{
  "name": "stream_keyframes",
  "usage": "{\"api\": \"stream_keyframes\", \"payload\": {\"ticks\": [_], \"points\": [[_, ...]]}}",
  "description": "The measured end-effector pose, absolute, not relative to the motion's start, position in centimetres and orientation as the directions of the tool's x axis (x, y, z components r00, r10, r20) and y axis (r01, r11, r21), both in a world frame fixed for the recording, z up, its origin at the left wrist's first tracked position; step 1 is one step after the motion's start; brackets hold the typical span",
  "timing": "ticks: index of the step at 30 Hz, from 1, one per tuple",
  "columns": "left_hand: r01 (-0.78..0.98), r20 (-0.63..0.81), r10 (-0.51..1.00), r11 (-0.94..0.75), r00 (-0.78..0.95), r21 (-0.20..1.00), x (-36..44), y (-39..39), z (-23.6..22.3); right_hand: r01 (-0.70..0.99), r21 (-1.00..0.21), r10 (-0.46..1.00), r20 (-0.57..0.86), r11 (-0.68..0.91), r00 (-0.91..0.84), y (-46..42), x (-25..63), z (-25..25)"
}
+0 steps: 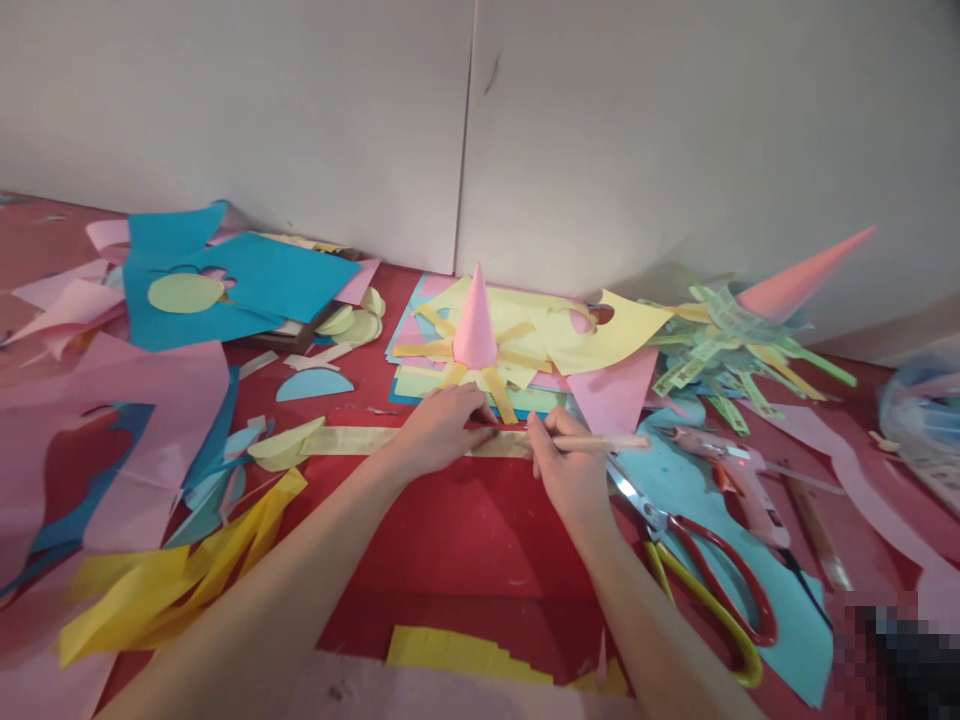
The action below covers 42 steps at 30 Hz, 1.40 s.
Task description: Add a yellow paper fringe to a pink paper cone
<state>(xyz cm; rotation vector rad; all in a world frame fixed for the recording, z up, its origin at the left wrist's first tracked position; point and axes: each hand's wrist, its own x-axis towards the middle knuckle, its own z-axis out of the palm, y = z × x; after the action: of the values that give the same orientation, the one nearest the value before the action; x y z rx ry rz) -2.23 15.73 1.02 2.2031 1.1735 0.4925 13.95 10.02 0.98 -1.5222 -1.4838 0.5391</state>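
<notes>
Reader: What is the largest element?
Instructor: A red work surface (480, 550), partly covered by coloured paper.

Reader: And next in size?
Instructor: A pale strip (352, 440), lying on that surface in front of the person. Its long axis runs left to right, across the line of the forearms.

Reader: Which hand is nearer to it?
Instructor: The left hand (439, 432) lies over it, right of its middle; whether those fingers pinch or merely press cannot be told. The right hand (574, 480) is at the strip's right end, with its fingertips beside that end; contact is unclear.

Reader: The smallest element?
Instructor: A slender, pencil-like stick (604, 442), clamped between the right thumb and fingers. Its axis runs nearly parallel to the strip, the exposed end pointing rightward, away from it.
</notes>
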Motion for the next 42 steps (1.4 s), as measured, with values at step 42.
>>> {"api": "stream_keyframes", "payload": {"ticks": [42], "points": [[0.615,0.065,0.838,-0.449,0.542,0.648,-2.37,15.83,0.79,0.623,-0.767,0.917,0.346,0.155,0.198,10.25,14.24,0.17]]}}
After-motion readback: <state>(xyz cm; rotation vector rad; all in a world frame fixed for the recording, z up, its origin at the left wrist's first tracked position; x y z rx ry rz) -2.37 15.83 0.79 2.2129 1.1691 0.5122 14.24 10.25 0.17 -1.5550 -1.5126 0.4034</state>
